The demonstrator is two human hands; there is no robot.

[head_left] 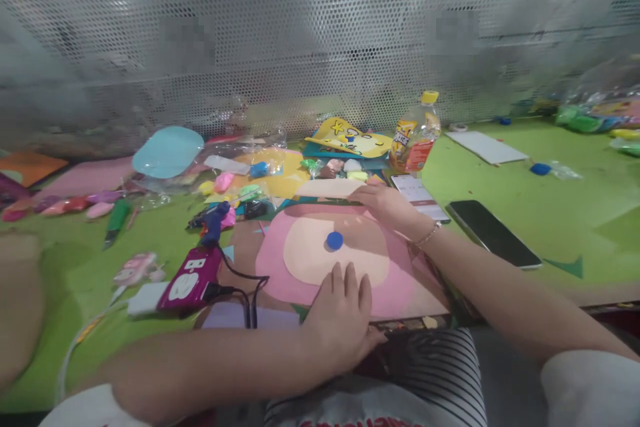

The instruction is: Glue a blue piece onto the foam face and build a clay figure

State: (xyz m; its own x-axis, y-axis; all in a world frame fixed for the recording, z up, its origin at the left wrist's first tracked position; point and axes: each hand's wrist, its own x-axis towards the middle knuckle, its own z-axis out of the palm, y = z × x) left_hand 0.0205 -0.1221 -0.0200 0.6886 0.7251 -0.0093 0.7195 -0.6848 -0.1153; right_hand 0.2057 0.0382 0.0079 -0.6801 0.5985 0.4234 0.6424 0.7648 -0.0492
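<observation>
Pink paper shape: The rounded pink sheet [273,253] is lying flat at the near edge of the table, in front of the person, with a smaller cream shape [305,253] sitting on it.
Blue disc: A small round disc [335,241] is resting near the middle of the cream shape, between the hands and apart from both.
Left hand: This hand [337,310] is lying palm down on the near side of the sheets, fingers stretched and slightly parted, holding nothing visible; it is probably steadying the paper.
Right hand: This hand [385,205] is reaching over the far edge, fingers close together, tips near a cream strip [327,188]; whether they are gripping anything, I cannot tell.
Phones: One with a lit screen [417,195] is lying just beyond the right wrist; a dark one [493,233] is lying farther right, both apparently set aside.
Glue gun: The blue tool [213,221] is resting left of the sheets, near a purple socket box [187,280] trailing black cables, perhaps for power within reach.
Bottle: A yellow-capped clear bottle [415,137] is standing behind the lit phone; its label is hiding the fill level.
Clear bag: At far right, plastic [580,113] is wrapping green and pink items, too blurred to name.
</observation>
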